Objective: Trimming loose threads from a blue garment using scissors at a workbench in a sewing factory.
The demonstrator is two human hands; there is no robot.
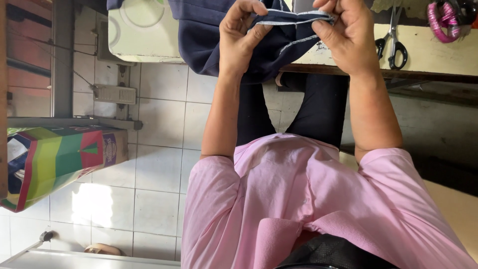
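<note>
At the top centre of the head view, two hands, left hand and right hand, each pinch the pale-stitched edge of one navy garment, apparently stretching the seam taut for inspection over the cream tabletop. One pair of scissors lies at upper right, one striped bag stands at left on the tiled floor.

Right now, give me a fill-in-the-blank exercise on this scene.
1. The left hand and right hand pinch a dark ____ cloth.
2. The scissors lie nearest the ____ hand.
3. The shirt is ____.
4. The striped bag stands on the tiled ____.
Missing: blue, right, pink, floor.
</note>
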